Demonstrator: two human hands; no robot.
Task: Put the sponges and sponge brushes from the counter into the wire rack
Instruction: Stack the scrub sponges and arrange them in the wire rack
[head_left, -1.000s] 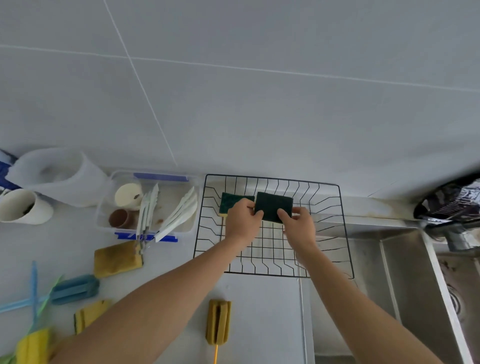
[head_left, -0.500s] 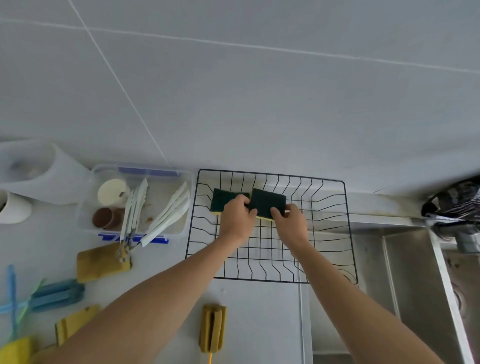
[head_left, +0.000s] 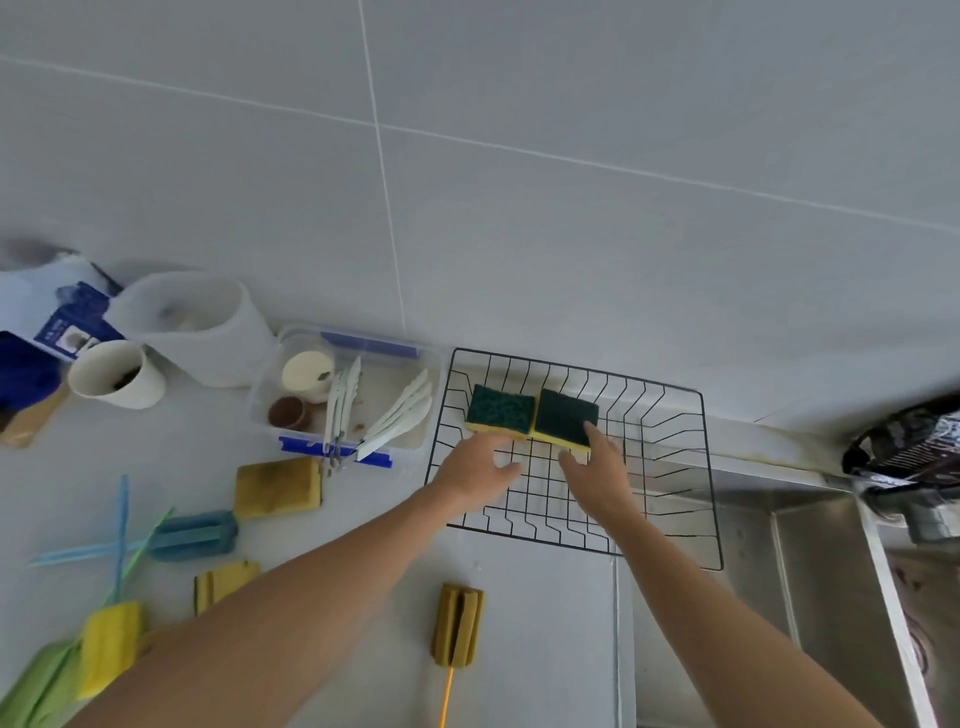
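Observation:
Two green-topped yellow sponges lie side by side at the back of the black wire rack (head_left: 691, 467): the left sponge (head_left: 500, 410) and the right sponge (head_left: 565, 418). My left hand (head_left: 475, 470) hovers just in front of the left sponge, fingers apart, holding nothing. My right hand (head_left: 597, 475) is open too, one fingertip touching the right sponge's front edge. On the counter lie a worn yellow sponge (head_left: 278, 487), a blue sponge brush (head_left: 192, 536), a small yellow sponge (head_left: 223, 582), a yellow sponge brush (head_left: 109, 647) and a mustard sponge brush (head_left: 458, 623).
A clear plastic tub (head_left: 415, 364) with white utensils and small cups stands left of the rack. A white cup (head_left: 117, 374) and a translucent jug (head_left: 202, 332) stand further left. A steel sink (head_left: 831, 571) lies to the right, a green cloth (head_left: 36, 686) at bottom left.
Both hands have let go of the two green sponges and drawn back toward me. The sponges now rest flat in the rack.

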